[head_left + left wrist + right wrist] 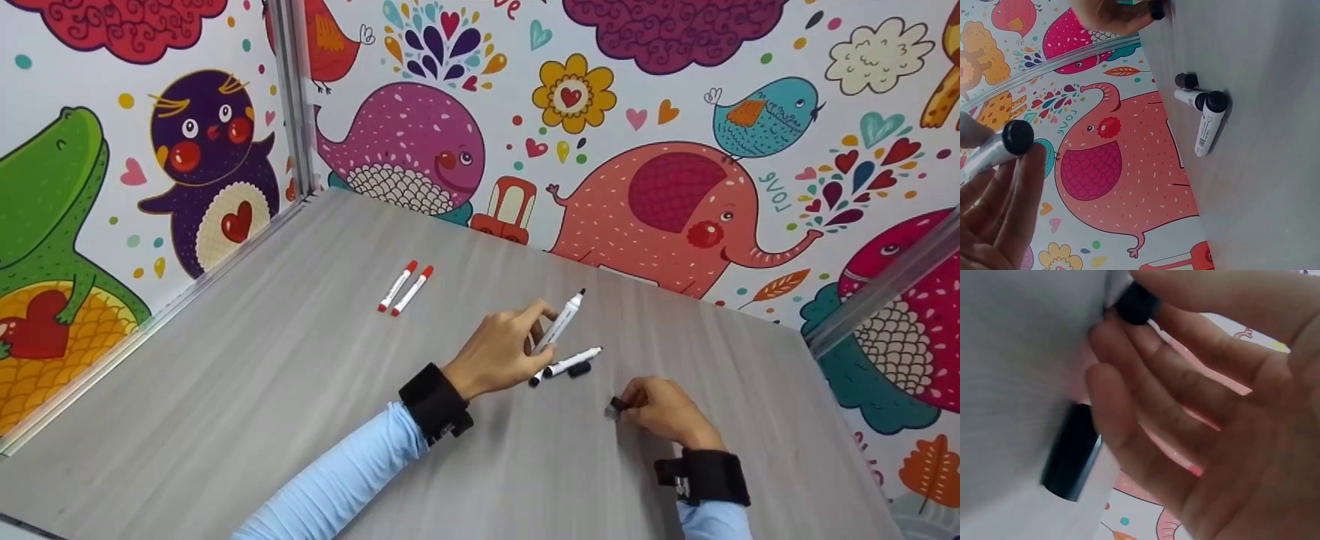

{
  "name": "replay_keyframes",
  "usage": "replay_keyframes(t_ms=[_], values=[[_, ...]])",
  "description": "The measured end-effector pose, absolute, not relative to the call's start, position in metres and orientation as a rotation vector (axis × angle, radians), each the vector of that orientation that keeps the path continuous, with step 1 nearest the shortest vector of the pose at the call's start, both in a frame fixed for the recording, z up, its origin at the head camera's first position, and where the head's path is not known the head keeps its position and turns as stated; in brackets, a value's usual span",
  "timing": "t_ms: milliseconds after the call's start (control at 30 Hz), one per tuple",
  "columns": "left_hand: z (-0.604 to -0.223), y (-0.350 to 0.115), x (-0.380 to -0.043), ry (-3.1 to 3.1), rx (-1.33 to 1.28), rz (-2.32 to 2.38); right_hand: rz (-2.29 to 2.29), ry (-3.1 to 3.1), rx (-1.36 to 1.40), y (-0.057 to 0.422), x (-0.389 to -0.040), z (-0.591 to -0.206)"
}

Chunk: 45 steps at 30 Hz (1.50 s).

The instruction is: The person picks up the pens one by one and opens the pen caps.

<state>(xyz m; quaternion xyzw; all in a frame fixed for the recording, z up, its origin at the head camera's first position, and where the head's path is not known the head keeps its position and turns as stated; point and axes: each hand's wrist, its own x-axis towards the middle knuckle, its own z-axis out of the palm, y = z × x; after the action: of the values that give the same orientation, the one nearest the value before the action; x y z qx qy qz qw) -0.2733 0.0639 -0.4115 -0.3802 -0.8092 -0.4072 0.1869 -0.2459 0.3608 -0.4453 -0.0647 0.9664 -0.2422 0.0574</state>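
Note:
My left hand holds an uncapped black marker above the table, its dark tip pointing up and away. The black rear end of that marker faces the camera in the left wrist view. Lower right, my right hand pinches a small black cap close to the tabletop. Between the hands lie an uncapped black marker and another black-ended marker, whose tip is hard to make out. Beside them rests a loose black cap, seen as a dark cylinder in the right wrist view.
Two red-capped markers lie side by side farther left on the grey wood-grain table. Panels with cartoon animals wall in the table's back and sides. Metal corner posts join the panels.

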Motion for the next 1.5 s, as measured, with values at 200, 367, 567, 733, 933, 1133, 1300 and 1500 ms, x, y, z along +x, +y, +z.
replay_keyframes(t_ms=[200, 367, 567, 733, 933, 1133, 1300, 1500], values=[[-0.413, 0.068, -0.270, -2.273, -1.126, -1.059, -1.051, 3.089, -0.248, 0.356, -0.240, -0.419], [-0.416, 0.072, -0.265, -2.280, -1.176, -0.991, -1.393, 3.229, -0.440, 0.340, -0.229, -0.395], [-0.414, 0.073, -0.257, -2.268, -1.202, -0.932, -1.624, 3.269, -0.688, 0.323, -0.215, -0.376], [-0.411, 0.076, -0.250, -2.236, -1.257, -0.869, -1.707, 3.289, -0.901, 0.305, -0.201, -0.360], [-0.410, 0.081, -0.248, -2.202, -1.289, -0.804, -1.774, 3.198, -1.151, 0.295, -0.197, -0.352], [-0.412, 0.082, -0.246, -2.228, -1.282, -0.744, -1.680, 3.172, -1.188, 0.297, -0.199, -0.352], [-0.413, 0.083, -0.245, -2.227, -1.283, -0.707, -1.618, 3.228, -1.081, 0.307, -0.204, -0.359], [-0.414, 0.083, -0.245, -2.198, -1.293, -0.721, -1.698, 3.203, -0.959, 0.316, -0.208, -0.365]])
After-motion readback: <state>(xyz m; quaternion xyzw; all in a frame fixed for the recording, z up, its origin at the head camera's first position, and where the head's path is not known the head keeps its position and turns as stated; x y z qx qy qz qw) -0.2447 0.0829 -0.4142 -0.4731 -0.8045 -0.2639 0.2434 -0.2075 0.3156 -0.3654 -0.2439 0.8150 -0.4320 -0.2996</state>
